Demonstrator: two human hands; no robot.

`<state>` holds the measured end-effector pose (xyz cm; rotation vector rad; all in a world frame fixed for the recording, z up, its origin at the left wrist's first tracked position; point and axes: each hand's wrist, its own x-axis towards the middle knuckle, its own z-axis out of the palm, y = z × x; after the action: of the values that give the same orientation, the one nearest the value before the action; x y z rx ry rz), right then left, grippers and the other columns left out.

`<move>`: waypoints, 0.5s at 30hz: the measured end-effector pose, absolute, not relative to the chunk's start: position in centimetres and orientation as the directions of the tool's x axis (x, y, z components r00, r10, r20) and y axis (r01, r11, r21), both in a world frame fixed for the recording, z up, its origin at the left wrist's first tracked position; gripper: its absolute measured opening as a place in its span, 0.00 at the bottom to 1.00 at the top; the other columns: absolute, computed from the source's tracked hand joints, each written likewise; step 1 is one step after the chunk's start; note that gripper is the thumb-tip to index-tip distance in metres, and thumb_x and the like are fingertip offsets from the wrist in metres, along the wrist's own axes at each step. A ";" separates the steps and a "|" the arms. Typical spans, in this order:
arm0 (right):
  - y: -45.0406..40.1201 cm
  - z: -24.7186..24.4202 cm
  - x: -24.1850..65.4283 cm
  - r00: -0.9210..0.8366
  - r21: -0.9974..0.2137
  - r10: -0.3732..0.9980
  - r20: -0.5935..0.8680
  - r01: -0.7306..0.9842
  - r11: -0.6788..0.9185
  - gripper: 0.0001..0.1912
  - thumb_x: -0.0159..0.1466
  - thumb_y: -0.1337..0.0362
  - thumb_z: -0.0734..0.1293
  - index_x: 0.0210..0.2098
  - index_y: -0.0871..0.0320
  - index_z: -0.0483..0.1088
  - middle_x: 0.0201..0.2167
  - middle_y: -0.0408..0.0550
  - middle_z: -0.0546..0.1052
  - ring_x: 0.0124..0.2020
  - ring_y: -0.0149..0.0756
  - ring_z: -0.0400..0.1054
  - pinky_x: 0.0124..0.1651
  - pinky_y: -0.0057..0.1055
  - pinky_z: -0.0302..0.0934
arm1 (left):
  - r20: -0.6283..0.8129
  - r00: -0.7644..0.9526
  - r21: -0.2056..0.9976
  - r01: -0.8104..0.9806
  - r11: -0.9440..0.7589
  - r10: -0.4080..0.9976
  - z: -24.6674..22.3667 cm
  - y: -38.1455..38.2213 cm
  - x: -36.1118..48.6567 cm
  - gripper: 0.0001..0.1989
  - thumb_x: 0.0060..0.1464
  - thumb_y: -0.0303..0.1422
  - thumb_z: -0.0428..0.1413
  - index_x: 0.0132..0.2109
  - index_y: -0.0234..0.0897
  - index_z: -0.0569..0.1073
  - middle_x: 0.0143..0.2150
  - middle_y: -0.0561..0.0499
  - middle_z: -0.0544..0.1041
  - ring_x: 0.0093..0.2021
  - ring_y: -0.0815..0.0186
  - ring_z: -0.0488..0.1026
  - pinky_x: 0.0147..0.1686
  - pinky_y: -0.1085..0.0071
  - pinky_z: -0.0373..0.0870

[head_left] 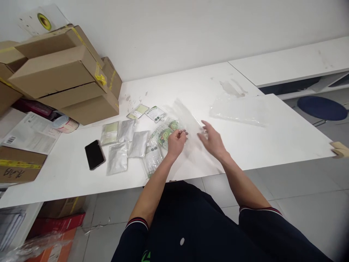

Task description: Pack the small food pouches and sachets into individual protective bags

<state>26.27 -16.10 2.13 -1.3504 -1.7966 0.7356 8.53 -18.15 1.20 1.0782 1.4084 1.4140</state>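
A clear plastic bag (188,114) lies on the table in front of me, between my hands. The fingers of my left hand (176,143) are pinched together at the bag's left side, closed on its thin film. My right hand (214,140) is open at the bag's right edge, thumb and fingers apart; whether a fingertip touches the film I cannot tell. Just left of my left hand lie clear packets with green printed fruit pictures (164,136), partly covered by that hand. A further clear packet (152,158) lies beside my left forearm.
Silver pouches (117,158), a pale green packet (109,133) and a black phone (94,154) lie on the left. Cardboard boxes (62,76) and a round tub (65,124) stand behind them. Another clear bag (237,111) lies right. A blue stool (322,108) stands beyond the table (294,145).
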 end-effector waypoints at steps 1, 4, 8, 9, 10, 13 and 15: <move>-15.5 2.0 26.7 -0.090 -0.824 0.969 0.230 0.511 0.243 0.31 0.61 0.53 0.65 0.61 0.56 0.60 0.45 0.55 0.76 0.41 0.45 0.73 0.50 0.48 0.65 | -0.015 -0.283 0.999 -0.045 0.002 0.959 1.1 -18.2 8.3 0.07 0.52 0.35 0.56 0.32 0.35 0.73 0.33 0.49 0.79 0.31 0.69 0.75 0.31 0.74 0.73; -13.4 1.0 28.7 0.088 -0.915 0.985 0.146 0.390 0.101 0.25 0.60 0.57 0.65 0.55 0.57 0.63 0.34 0.47 0.77 0.28 0.37 0.71 0.43 0.42 0.68 | -0.102 -0.321 0.985 -0.162 0.052 0.942 0.7 -18.4 7.2 0.08 0.50 0.35 0.57 0.32 0.34 0.72 0.33 0.49 0.79 0.28 0.70 0.75 0.30 0.72 0.74; -11.7 -0.5 30.6 0.110 -0.945 0.994 0.008 0.325 -0.028 0.20 0.60 0.54 0.65 0.49 0.57 0.64 0.30 0.45 0.76 0.24 0.34 0.68 0.35 0.37 0.67 | -0.160 -0.316 0.975 -0.200 0.099 0.935 0.1 -18.6 6.5 0.08 0.49 0.34 0.57 0.35 0.33 0.73 0.35 0.48 0.79 0.25 0.70 0.75 0.29 0.71 0.74; -11.6 -0.8 30.7 0.116 -0.929 0.993 0.016 0.370 -0.028 0.20 0.62 0.54 0.64 0.50 0.57 0.64 0.32 0.47 0.76 0.25 0.34 0.69 0.36 0.38 0.67 | -0.166 -0.310 0.974 -0.197 0.108 0.936 0.0 -18.7 6.5 0.08 0.49 0.34 0.57 0.35 0.33 0.72 0.34 0.48 0.79 0.25 0.70 0.75 0.29 0.71 0.73; -11.6 -1.1 30.8 0.133 -0.896 0.989 0.058 0.444 -0.007 0.20 0.63 0.54 0.63 0.50 0.57 0.64 0.35 0.50 0.76 0.28 0.36 0.70 0.38 0.40 0.67 | -0.173 -0.306 0.974 -0.193 0.117 0.936 -0.2 -18.7 6.6 0.08 0.49 0.34 0.57 0.35 0.33 0.72 0.34 0.48 0.79 0.25 0.70 0.75 0.28 0.71 0.73; -12.3 -1.2 30.1 0.170 -0.713 0.940 0.294 0.694 0.097 0.21 0.65 0.54 0.60 0.52 0.59 0.66 0.51 0.62 0.71 0.44 0.46 0.69 0.48 0.47 0.64 | -0.193 -0.300 0.975 -0.167 0.148 0.934 -0.8 -18.6 6.9 0.09 0.50 0.35 0.57 0.35 0.33 0.72 0.34 0.47 0.79 0.25 0.71 0.74 0.27 0.73 0.72; -12.9 -1.0 29.0 0.090 -0.652 0.938 0.336 0.741 0.162 0.22 0.66 0.51 0.59 0.50 0.60 0.68 0.53 0.63 0.68 0.49 0.48 0.67 0.50 0.47 0.63 | -0.197 -0.297 0.976 -0.147 0.159 0.934 -1.2 -18.5 7.1 0.09 0.50 0.36 0.58 0.35 0.33 0.72 0.35 0.47 0.80 0.25 0.71 0.74 0.26 0.73 0.71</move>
<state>28.97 -12.93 -0.96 -1.6205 -1.6910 0.3327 7.05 -18.53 -1.20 0.8190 1.4215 1.3469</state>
